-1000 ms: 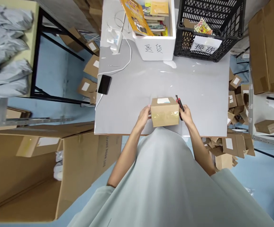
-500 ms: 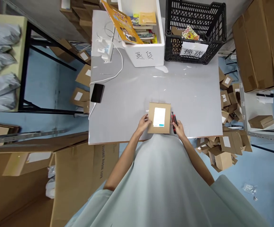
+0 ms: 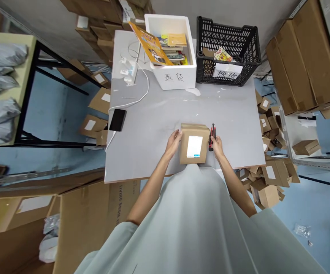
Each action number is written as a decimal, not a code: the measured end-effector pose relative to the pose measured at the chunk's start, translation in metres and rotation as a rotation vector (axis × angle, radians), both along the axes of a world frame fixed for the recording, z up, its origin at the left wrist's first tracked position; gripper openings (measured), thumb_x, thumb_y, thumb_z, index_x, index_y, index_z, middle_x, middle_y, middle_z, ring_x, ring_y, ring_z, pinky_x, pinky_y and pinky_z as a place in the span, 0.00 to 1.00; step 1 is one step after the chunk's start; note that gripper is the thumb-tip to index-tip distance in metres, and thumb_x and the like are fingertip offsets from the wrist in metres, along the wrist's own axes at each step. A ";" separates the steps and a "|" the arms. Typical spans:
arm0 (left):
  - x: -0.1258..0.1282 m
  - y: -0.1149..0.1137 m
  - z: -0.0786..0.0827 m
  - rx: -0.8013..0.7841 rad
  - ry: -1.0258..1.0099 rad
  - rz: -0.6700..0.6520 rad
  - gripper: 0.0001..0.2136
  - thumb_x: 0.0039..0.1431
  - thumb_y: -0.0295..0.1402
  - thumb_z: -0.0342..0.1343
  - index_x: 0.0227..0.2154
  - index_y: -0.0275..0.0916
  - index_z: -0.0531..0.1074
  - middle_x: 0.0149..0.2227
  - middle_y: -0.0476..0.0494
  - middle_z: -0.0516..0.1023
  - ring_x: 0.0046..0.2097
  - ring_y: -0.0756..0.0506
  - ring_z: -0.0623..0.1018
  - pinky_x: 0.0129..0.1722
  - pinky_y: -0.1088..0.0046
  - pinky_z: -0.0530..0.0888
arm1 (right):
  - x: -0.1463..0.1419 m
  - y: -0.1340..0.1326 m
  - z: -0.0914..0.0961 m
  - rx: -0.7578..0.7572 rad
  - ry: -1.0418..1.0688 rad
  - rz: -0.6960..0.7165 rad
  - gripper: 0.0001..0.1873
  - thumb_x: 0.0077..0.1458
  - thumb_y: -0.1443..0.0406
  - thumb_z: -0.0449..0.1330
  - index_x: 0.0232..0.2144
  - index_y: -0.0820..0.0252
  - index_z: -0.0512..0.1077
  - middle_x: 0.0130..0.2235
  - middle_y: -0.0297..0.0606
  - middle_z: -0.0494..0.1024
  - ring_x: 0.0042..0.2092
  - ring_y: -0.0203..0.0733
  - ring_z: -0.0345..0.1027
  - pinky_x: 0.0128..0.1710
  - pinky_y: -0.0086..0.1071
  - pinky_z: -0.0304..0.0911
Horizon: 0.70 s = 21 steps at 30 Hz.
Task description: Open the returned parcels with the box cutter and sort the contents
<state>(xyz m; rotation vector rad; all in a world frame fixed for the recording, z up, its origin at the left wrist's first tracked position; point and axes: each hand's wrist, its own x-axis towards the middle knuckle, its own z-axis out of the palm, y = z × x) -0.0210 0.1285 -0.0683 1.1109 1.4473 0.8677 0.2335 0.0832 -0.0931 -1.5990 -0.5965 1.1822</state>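
A small cardboard box (image 3: pixel 194 144) with a white label facing up rests near the front edge of the grey table (image 3: pixel 159 114). My left hand (image 3: pixel 173 141) grips its left side, fingers curled against the cardboard. My right hand (image 3: pixel 216 146) presses against the box's right side and also holds a red and black utility knife (image 3: pixel 211 136), which points away from me.
A black phone (image 3: pixel 117 119) on a white cable lies at the table's left edge. At the back stand a white foam box (image 3: pixel 179 76) of books and a black plastic crate (image 3: pixel 227 72). Small cardboard boxes (image 3: pixel 270 179) are piled on the floor at right; large cartons (image 3: pixel 91 213) stand at left.
The box was turned over, so its label now faces up instead of its taped side. Both hands stayed on its sides; the knife stayed in my right hand.
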 end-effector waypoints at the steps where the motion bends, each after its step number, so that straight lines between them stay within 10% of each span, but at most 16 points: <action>1: -0.002 -0.007 0.004 0.021 -0.023 0.012 0.33 0.69 0.57 0.59 0.66 0.40 0.74 0.67 0.28 0.77 0.67 0.33 0.79 0.67 0.52 0.76 | 0.002 -0.007 0.005 0.012 0.017 -0.024 0.21 0.58 0.46 0.66 0.39 0.53 0.66 0.35 0.31 0.80 0.35 0.38 0.74 0.34 0.29 0.68; 11: -0.003 -0.075 0.002 0.145 -0.093 0.133 0.27 0.62 0.49 0.69 0.59 0.41 0.80 0.59 0.34 0.77 0.62 0.36 0.82 0.62 0.55 0.83 | 0.003 -0.053 0.030 0.051 -0.123 0.028 0.26 0.54 0.41 0.65 0.41 0.53 0.68 0.40 0.34 0.80 0.42 0.43 0.74 0.43 0.34 0.70; 21: -0.025 -0.055 0.003 -0.067 -0.068 0.109 0.27 0.67 0.48 0.65 0.65 0.41 0.76 0.46 0.40 0.84 0.44 0.42 0.86 0.44 0.64 0.87 | -0.004 -0.039 0.076 0.172 -0.567 0.191 0.23 0.68 0.44 0.57 0.49 0.55 0.71 0.49 0.46 0.84 0.52 0.52 0.76 0.57 0.43 0.70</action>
